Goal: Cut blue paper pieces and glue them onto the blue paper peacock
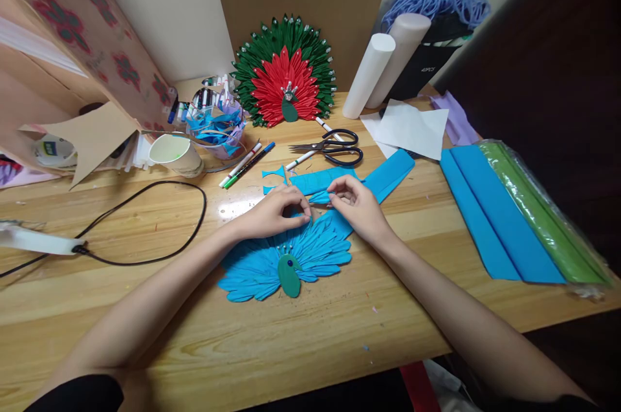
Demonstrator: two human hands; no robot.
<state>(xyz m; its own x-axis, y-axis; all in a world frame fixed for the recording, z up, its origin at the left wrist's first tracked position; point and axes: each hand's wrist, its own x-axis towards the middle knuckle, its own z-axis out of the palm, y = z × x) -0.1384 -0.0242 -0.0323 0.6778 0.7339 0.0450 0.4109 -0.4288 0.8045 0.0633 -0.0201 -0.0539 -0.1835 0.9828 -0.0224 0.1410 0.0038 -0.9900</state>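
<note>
A blue paper peacock fan [286, 253] with a green body lies flat on the wooden table [291, 334]. My left hand [274, 213] rests on its upper edge with fingers curled, pressing the petals. Beside it, my right hand [356, 204] pinches a small blue paper petal [320, 196] at the top of the fan. Folded blue paper strips [383, 178] lie just behind my hands.
Black scissors [337, 147] and markers [245, 165] lie behind the strips. A red and green finished peacock [286, 72] leans on the wall. A paper cup [174, 154], a container of scraps [218, 124], a black cable [145, 224], and blue and green paper sheets [509, 211] surround the work.
</note>
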